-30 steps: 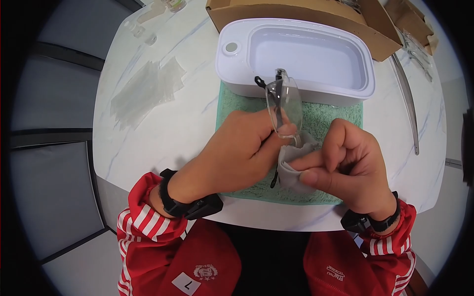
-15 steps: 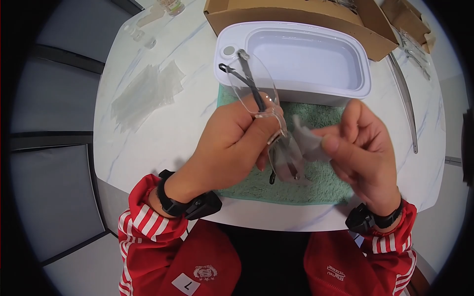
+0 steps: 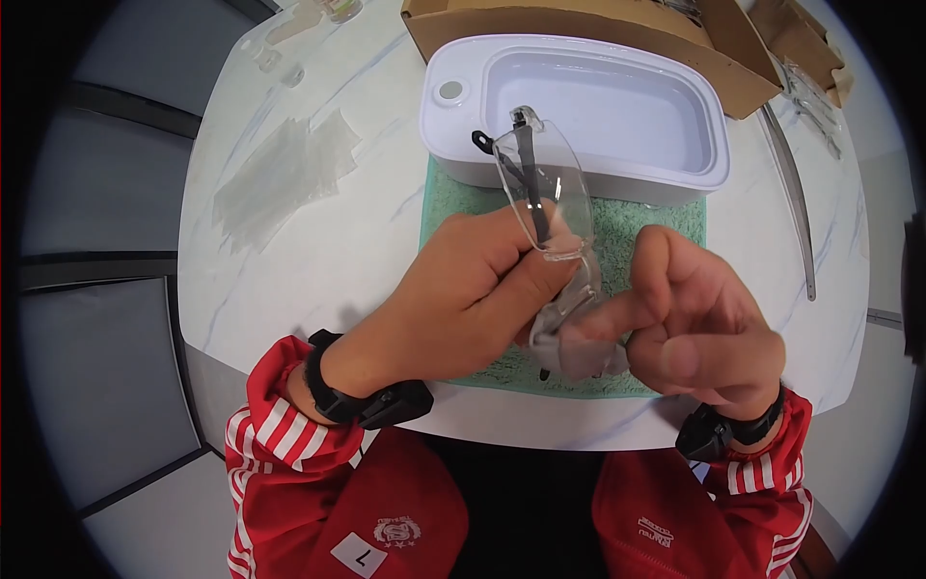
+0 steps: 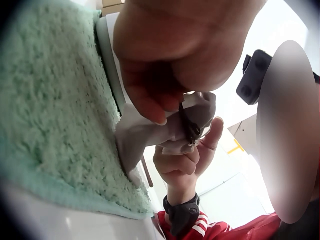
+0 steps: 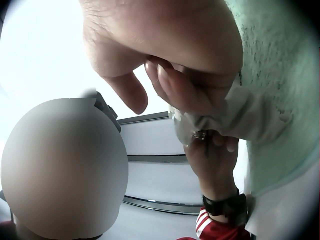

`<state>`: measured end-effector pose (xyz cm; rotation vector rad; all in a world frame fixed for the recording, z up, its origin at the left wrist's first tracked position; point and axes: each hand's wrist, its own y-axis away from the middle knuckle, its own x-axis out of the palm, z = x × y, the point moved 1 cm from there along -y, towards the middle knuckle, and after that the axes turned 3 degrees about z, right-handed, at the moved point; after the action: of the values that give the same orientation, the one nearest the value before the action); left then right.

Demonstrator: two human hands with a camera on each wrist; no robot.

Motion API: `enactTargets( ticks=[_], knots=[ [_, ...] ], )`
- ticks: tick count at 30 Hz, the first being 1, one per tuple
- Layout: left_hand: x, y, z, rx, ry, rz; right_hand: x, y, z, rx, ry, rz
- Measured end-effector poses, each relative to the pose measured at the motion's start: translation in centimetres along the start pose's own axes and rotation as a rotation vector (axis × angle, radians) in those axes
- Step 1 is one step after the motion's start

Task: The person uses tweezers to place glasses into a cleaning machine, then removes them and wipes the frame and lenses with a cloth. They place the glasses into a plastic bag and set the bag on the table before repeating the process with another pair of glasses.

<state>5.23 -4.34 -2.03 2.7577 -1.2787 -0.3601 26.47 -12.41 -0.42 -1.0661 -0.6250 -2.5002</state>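
Note:
My left hand [image 3: 473,299] grips a pair of clear-rimmed glasses [image 3: 582,188] near the bridge, thumb on top. One lens points up and away, its dark temples showing behind the clear lens. A thin grey cloth [image 3: 579,359] covers the lower lens. My right hand [image 3: 714,323] holds this cloth against that lens with its index finger, while the other fingers are curled. In the right wrist view, the right thumb [image 5: 132,95] stands apart from the cloth. From the left wrist, the cloth [image 4: 145,135] drapes around the lens and hangs toward the green towel [image 4: 55,110].
Beyond the hands, a white oblong tub [image 3: 453,145] with a round button stands at the towel's far edge. Behind it is a cardboard box [image 3: 579,31]. Grey cloth sheets [image 3: 285,179] lie left, small bottles [image 3: 280,63] farther back. A curved metal strip [image 3: 796,212] lies right.
The glasses swung left, then came back right and more upright. My right hand drew the cloth partly off the lower lens, then brought it back against the lens.

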Motion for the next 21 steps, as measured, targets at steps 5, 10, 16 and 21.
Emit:
enactTargets(
  ticks=[5,10,16,21],
  knots=[
    [0.1,-0.1,0.8,0.168,-0.024,-0.023,-0.6,0.0,0.2,-0.011,-0.077,-0.045],
    [-0.3,0.2,-0.2,0.080,0.048,-0.044,-1.0,0.1,0.0,0.002,-0.077,-0.012],
    [0.1,-0.2,0.5,0.167,-0.057,-0.003,-1.4,0.2,-0.1,-0.003,-0.117,0.057],
    [0.1,-0.1,0.3,0.263,-0.091,-0.010,-1.5,0.3,-0.1,-0.025,-0.103,0.084]
  ],
)
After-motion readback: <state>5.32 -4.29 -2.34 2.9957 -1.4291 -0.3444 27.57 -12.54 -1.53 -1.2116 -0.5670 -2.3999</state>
